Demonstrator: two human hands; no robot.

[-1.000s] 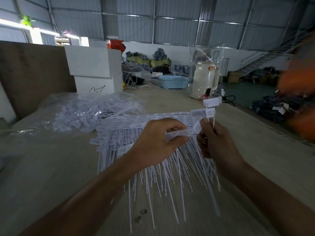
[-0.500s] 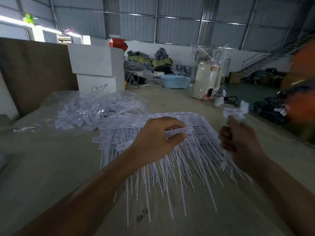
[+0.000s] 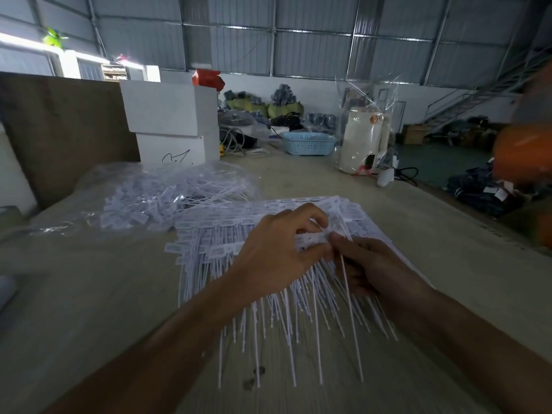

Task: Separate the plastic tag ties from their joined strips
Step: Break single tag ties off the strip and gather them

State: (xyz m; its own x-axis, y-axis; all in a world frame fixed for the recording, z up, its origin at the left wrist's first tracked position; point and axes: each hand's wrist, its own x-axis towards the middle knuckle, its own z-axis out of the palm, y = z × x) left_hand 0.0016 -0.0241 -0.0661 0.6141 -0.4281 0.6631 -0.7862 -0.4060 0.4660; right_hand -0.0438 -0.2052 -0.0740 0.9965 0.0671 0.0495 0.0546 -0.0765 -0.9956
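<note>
White boxes (image 3: pixel 171 121), blue basket (image 3: pixel 307 143) and wrapped kettle (image 3: pixel 363 141) stand behind.

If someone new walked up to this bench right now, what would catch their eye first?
Most likely the big fan of white tag ties spread mid-table, with the left hand and right hand meeting over one joined strip. Next, the clear bag of loose ties behind it on the left, in front of the stacked white boxes.

Dim interior, window (image 3: pixel 27 52) glare upper left, blurred right edge, wide-angle bending
</note>
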